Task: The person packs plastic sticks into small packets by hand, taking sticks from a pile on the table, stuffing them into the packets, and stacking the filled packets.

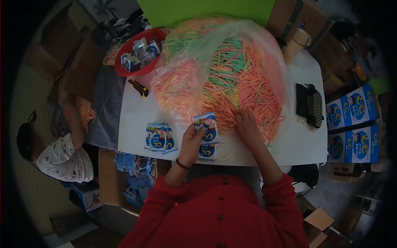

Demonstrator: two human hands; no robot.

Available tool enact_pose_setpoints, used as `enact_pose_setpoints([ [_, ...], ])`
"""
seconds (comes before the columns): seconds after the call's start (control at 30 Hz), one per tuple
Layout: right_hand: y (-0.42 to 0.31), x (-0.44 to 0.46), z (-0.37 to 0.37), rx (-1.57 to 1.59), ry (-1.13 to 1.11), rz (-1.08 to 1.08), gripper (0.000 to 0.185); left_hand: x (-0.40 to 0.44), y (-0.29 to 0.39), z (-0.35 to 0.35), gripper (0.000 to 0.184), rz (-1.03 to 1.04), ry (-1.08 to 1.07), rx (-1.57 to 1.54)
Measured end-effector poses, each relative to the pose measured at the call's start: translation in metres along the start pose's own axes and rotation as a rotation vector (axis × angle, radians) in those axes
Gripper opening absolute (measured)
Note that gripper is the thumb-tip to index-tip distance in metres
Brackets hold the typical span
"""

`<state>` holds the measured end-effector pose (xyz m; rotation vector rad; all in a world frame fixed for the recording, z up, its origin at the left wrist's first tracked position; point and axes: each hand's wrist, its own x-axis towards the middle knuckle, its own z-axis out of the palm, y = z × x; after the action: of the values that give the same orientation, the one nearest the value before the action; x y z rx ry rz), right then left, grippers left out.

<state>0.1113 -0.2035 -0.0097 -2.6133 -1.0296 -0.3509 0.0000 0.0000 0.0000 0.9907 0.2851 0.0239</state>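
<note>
My left hand is closed on a small blue and white printed packet, with the thumb on its front. Below it, another packet of the same print lies near the table edge. My right hand reaches to the front of a big heap of thin coloured sticks, fingers bent and close together with the tips among the sticks. A clear plastic bag wraps the heap. Left of my left hand, several packets overlap on the white table.
A red basin of packets and a yellow-black cutter are at the left. A beige bottle and a dark woven-pattern pouch stand right. Printed boxes stack beyond. Another person sits left, near a carton.
</note>
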Motion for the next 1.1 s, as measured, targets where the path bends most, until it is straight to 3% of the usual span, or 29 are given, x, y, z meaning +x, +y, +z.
enact_pose_setpoints([
  [0.07,0.005,-0.002,0.005,0.237,0.168,-0.069,0.033,0.001,-0.005,0.006,0.027,-0.008,0.042,-0.01],
  [0.1,0.011,-0.009,0.001,0.227,0.15,-0.074,0.033,-0.002,-0.009,0.018,0.027,-0.013,0.045,-0.031],
  [0.17,0.014,-0.016,0.009,0.614,0.074,0.147,0.033,-0.001,-0.007,0.032,0.027,-0.056,-0.002,-0.117],
  [0.2,0.01,-0.017,0.011,0.615,0.079,0.144,0.033,0.003,-0.011,0.036,0.027,-0.053,-0.004,-0.113],
  [0.27,0.003,-0.022,0.015,1.055,0.242,0.309,0.032,0.012,-0.023,0.045,0.028,0.039,-0.127,-0.111],
  [0.4,0.006,-0.031,0.036,1.036,0.149,0.355,0.03,0.024,-0.032,0.059,0.027,0.126,-0.199,-0.007],
  [0.47,-0.002,-0.023,0.014,0.705,0.193,0.16,0.029,0.026,-0.037,0.055,0.025,0.155,-0.251,0.166],
  [0.5,-0.002,-0.022,0.009,0.701,0.198,0.163,0.029,0.025,-0.032,0.057,0.025,0.155,-0.258,0.166],
  [0.57,0.0,-0.022,0.001,1.02,0.065,0.4,0.025,0.021,-0.02,0.058,0.025,0.135,-0.101,0.083],
  [0.6,0.0,-0.019,-0.002,1.016,0.069,0.402,0.025,0.018,-0.009,0.057,0.025,0.134,-0.107,0.081],
  [0.67,0.001,-0.011,-0.005,1.665,0.331,0.963,0.023,0.012,0.009,0.054,0.026,-0.179,0.031,0.002],
  [0.7,0.006,-0.01,-0.008,1.664,0.327,0.964,0.023,0.011,0.01,0.054,0.026,-0.179,0.034,0.0],
  [0.77,0.016,-0.01,-0.013,2.203,0.332,0.824,0.02,0.01,0.013,0.052,0.026,-0.209,0.073,-0.014],
  [0.8,0.015,-0.009,-0.016,2.206,0.329,0.822,0.02,0.01,0.011,0.048,0.026,-0.207,0.075,-0.014],
  [0.87,0.013,-0.008,-0.022,2.219,0.352,1.092,0.018,0.012,-0.002,0.034,0.023,-0.247,0.007,-0.069],
  [0.9,0.011,-0.01,-0.019,2.22,0.349,1.093,0.018,0.015,-0.01,0.026,0.023,-0.247,0.009,-0.069],
  [1.0,0.008,-0.017,-0.005,1.982,0.425,0.955,0.015,0.016,-0.019,0.019,0.02,-0.205,-0.04,0.018],
  [1.07,0.01,-0.021,0.007,1.279,0.526,0.517,0.012,0.01,-0.003,0.032,0.023,-0.189,-0.038,-0.089],
  [1.1,0.011,-0.027,0.015,1.278,0.527,0.517,0.012,0.01,-0.005,0.03,0.023,-0.19,-0.039,-0.089],
])
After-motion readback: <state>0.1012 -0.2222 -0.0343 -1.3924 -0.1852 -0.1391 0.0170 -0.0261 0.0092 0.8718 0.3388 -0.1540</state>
